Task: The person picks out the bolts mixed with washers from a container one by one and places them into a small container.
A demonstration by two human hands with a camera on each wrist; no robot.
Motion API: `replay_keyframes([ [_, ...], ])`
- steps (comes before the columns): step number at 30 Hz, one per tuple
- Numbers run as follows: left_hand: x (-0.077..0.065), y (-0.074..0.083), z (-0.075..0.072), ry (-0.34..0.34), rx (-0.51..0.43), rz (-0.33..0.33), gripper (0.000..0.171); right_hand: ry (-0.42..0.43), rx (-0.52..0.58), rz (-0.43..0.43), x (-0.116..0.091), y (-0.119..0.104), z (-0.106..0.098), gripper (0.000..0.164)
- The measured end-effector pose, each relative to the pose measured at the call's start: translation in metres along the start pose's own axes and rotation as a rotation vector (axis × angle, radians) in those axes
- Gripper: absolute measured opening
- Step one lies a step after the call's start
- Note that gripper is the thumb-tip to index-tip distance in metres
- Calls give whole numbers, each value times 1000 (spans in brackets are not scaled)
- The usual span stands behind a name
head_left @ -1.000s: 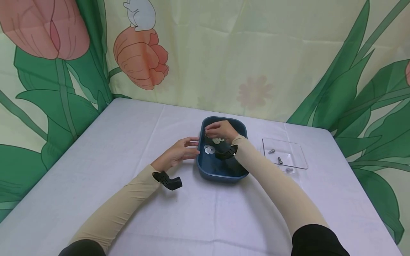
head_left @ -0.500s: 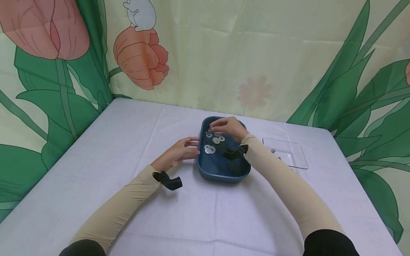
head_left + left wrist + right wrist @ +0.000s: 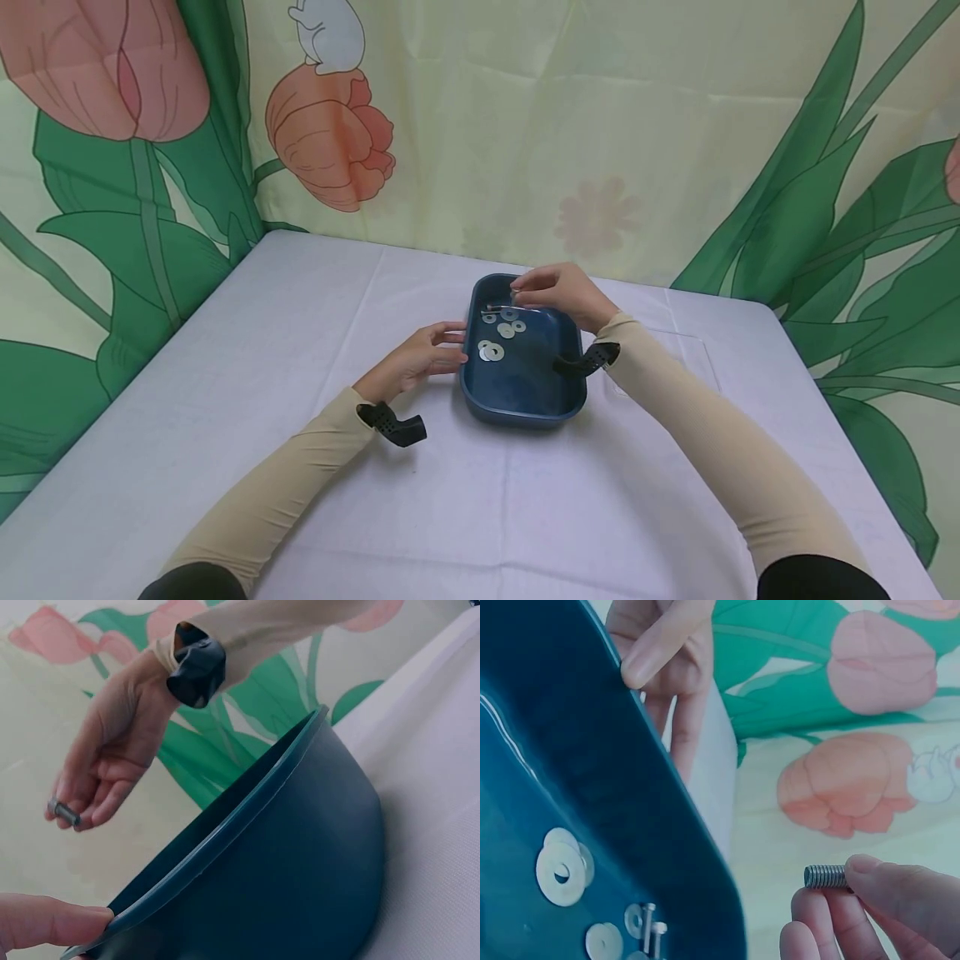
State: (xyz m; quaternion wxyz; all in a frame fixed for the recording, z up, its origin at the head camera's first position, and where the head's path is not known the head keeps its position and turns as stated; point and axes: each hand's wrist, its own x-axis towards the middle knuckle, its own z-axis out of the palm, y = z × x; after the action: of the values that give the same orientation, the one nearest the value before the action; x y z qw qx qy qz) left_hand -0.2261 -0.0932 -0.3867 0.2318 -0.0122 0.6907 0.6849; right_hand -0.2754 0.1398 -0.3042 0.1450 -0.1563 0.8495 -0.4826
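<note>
From my remote station I take the blue bin [image 3: 525,396] as my landmark; it stands on the white cloth [image 3: 360,517]. Left of it is the left hand [image 3: 416,358]: its thumb rests on the rim, and its fingers lie rather straight and loose against the outer wall. The right hand [image 3: 558,292] is in the air above the far right part of the bin. It has a narrow pinch, with a metal bolt [image 3: 825,876] held between thumb and fingers, the threaded end pointing out. Inside the bin I see flat washers [image 3: 561,877], one overlapping group beside the left wall and others nearer the far end. Two thin screws [image 3: 652,937] lie close to those far washers. To the right of the bin is a clear plastic piece [image 3: 693,348], partly covered in my head view by the right sleeve [image 3: 705,417].
</note>
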Motion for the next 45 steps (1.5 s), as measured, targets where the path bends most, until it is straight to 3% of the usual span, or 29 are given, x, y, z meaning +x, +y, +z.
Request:
replay_keyframes([
  [15,-1,2,1,11,5,-14,63,74,-69,22,-25,-5,-39,34],
  [32,-1,0,-1,-9,-4,-4,64,140,-95,71,-64,20,-94,32],
  [38,-1,0,-1,-12,9,-2,63,164,-135,124,-79,32,-113,34],
  [45,-2,1,0,-12,15,-2,63,159,-97,147,-97,49,-129,32],
])
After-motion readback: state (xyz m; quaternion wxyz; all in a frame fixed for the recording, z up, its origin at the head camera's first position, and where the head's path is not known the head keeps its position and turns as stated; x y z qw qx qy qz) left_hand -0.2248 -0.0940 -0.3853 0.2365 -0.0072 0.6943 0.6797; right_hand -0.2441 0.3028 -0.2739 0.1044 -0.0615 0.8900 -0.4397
